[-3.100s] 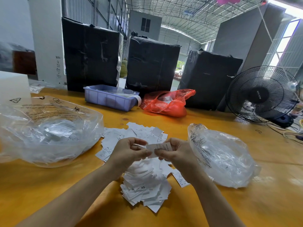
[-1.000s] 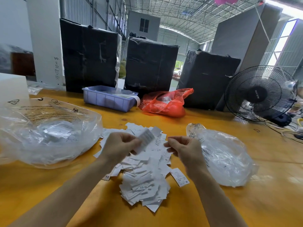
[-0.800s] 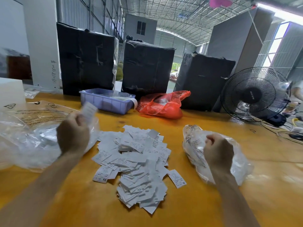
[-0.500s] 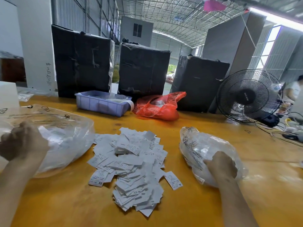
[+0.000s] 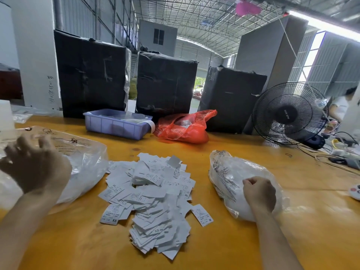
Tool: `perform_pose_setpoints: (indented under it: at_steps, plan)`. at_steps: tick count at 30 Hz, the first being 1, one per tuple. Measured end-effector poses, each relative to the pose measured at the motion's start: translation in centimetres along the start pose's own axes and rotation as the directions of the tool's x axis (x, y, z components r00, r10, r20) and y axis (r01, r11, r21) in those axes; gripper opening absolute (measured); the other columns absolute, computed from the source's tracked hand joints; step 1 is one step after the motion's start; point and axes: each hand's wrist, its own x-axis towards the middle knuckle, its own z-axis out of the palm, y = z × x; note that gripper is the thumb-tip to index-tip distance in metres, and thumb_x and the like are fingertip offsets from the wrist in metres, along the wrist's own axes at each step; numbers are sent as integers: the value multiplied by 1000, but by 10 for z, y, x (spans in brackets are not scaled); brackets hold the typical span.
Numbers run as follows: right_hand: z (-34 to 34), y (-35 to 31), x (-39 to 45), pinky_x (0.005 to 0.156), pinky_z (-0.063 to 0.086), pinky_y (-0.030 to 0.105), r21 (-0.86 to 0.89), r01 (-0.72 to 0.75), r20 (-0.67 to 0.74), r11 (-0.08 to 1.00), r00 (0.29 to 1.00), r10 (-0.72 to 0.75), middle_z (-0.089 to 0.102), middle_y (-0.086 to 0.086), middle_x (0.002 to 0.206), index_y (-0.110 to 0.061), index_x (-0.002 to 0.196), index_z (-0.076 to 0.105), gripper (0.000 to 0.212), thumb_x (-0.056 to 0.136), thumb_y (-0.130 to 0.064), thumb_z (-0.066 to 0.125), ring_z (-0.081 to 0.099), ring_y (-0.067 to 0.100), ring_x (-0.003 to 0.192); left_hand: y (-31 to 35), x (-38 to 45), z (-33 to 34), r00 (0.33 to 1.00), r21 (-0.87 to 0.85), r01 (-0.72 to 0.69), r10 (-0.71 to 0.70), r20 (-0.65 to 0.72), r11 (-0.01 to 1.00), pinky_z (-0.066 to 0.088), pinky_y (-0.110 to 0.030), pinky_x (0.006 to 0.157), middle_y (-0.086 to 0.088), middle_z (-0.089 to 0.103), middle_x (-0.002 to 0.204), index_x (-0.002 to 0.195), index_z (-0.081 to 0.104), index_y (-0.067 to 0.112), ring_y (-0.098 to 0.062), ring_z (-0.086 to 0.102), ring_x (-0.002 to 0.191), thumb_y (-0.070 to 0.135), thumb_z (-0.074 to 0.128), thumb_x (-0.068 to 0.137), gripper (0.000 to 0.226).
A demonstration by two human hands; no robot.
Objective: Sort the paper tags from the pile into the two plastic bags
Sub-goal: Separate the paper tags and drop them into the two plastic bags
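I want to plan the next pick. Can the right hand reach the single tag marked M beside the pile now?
Probably yes. The right hand rests on the right plastic bag, and the M tag lies flat on bare table just to its left, with nothing between them.

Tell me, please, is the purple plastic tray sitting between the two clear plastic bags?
No, the purple tray sits at the far side of the table, beside the red bag; the tag pile lies between the clear bags.
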Motion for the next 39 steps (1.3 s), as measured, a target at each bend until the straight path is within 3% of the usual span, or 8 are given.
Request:
perform_pose_setpoints:
  at_steps: [5,8,11,14,19,27,33,39]
  plan:
    - [-7,-26,-8,66,48,30,357,119,-112,927,990,-84,70,17,82,2,86,70,6,83,-1,66,63,29,75,72,-52,-37,924,-105,-356,333,-187,929,37,-51,81,-28,50,120,105,57,-2,-47,47,106,7,46,78,31]
    - [-11,-57,-30,62,55,24,755,-134,271,642,955,-118,72,12,77,-3,85,68,8,79,-7,71,68,20,70,109,-89,-36,872,-426,-475,477,-110,770,45,-44,78,-22,62,100,97,63,-3,-39,58,92,-4,62,82,15]
    - [-2,-83,-64,55,52,21,732,-423,633,533,713,-303,72,11,76,-6,82,70,15,77,-20,69,67,16,64,134,-120,-40,827,-790,55,415,379,610,52,-30,72,-3,69,89,93,65,11,-17,65,83,39,61,88,29]
    - [9,-97,-94,53,49,22,669,-412,719,618,568,-400,69,10,70,-9,74,71,17,78,-25,66,63,16,57,142,-129,-37,578,-653,626,308,756,426,53,-27,64,-4,73,85,94,68,13,-17,69,76,62,48,78,56]
    - [14,-99,-106,57,42,25,604,-411,784,683,463,-414,61,6,62,-5,80,65,21,94,-17,55,56,13,50,134,-122,-31,505,-582,773,312,805,252,49,-18,51,-4,73,78,91,74,10,-10,64,58,43,63,69,41]
    - [16,-98,-104,56,44,26,523,-388,828,759,442,-345,57,6,62,-7,72,60,25,93,-13,49,57,14,49,125,-119,-31,390,-516,817,414,822,255,56,-24,66,-15,73,92,94,72,7,-19,68,75,7,75,57,37]
    - [17,-97,-104,56,49,24,484,-380,857,788,387,-340,73,10,79,-10,86,69,59,75,-66,54,67,18,64,126,-121,-28,525,-586,729,259,811,355,49,-19,57,-6,68,65,88,70,6,-9,60,54,2,79,62,28]
    - [20,-90,-103,57,49,20,586,-288,783,758,442,-438,72,8,78,-8,86,73,28,73,-32,74,64,13,63,122,-118,-28,512,-572,727,256,820,378,46,-24,60,-5,66,62,90,68,6,-13,58,58,14,82,45,47]
